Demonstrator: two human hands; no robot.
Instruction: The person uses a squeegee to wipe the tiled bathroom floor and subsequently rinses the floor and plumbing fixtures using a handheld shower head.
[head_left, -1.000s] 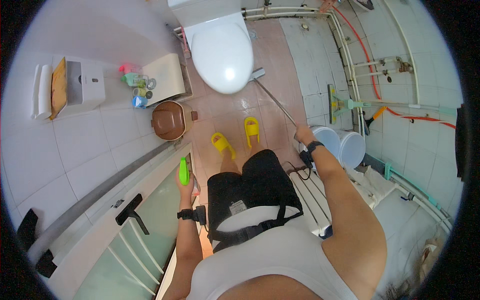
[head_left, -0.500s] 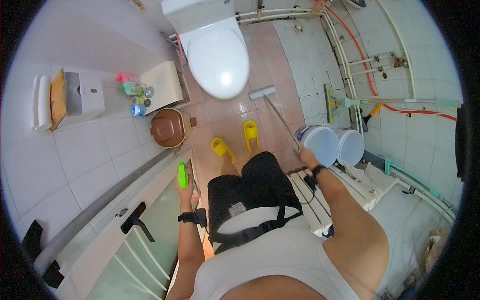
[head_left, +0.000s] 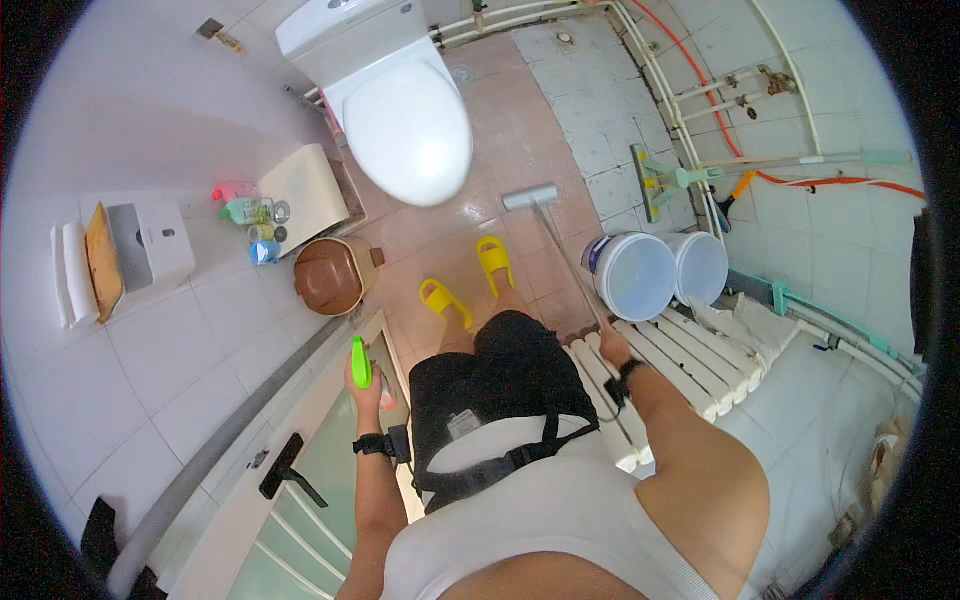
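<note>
My left hand (head_left: 362,392) is closed around what looks like a spray bottle, its bright green head (head_left: 361,364) uppermost. Part of a reddish-white body shows beside the fingers; the rest is hidden. In my right hand (head_left: 614,346) is the grey pole of a long-handled mop (head_left: 566,246), gripped near its upper end. The pole slants forward and left to a short, pale grey head (head_left: 530,196) resting on the pink tiled floor. That head lies between the toilet (head_left: 410,130) and a white bucket (head_left: 640,278).
A second white bucket (head_left: 702,268) and a white radiator (head_left: 690,365) stand at the right. A brown-lidded bin (head_left: 330,277) sits at the left, near a half-open door (head_left: 235,500). Beyond the buckets, a green squeegee (head_left: 660,182) leans by wall pipes. Yellow slippers (head_left: 494,262) are on my feet.
The view has turned slightly, so the toilet sits farther left. My right hand has drawn back a little toward me with the pole. The left hand keeps its grip.
</note>
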